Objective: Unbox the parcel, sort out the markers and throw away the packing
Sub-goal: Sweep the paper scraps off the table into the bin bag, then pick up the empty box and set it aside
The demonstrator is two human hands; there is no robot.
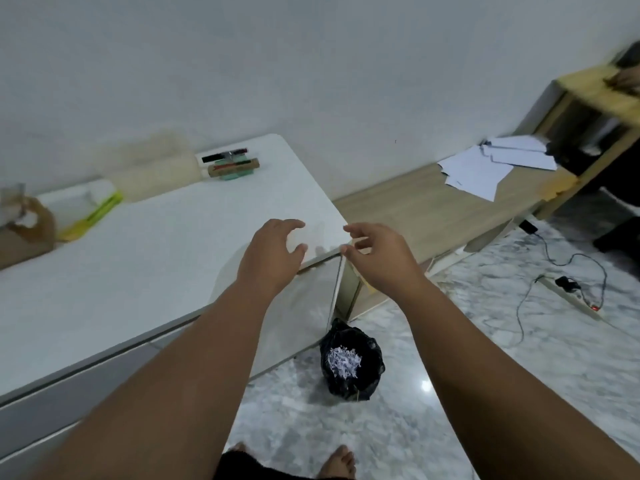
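Observation:
Both my hands hover over the right corner of the white table (145,244). My left hand (273,251) is open above the tabletop, fingers spread, holding nothing. My right hand (377,251) is open just past the table's corner, also empty. Below them on the floor stands a bin lined with a black bag (351,363), with shredded white paper packing (344,362) inside. The markers (230,162) lie in a small pile at the table's far edge. The opened brown parcel box (24,233) sits at the far left of the table.
A blurred pale bundle (152,168) and a white-and-yellow packet (86,209) lie at the back of the table. A low wooden bench (415,209) to the right carries loose white papers (491,168). A power strip (571,296) and cables lie on the marble floor.

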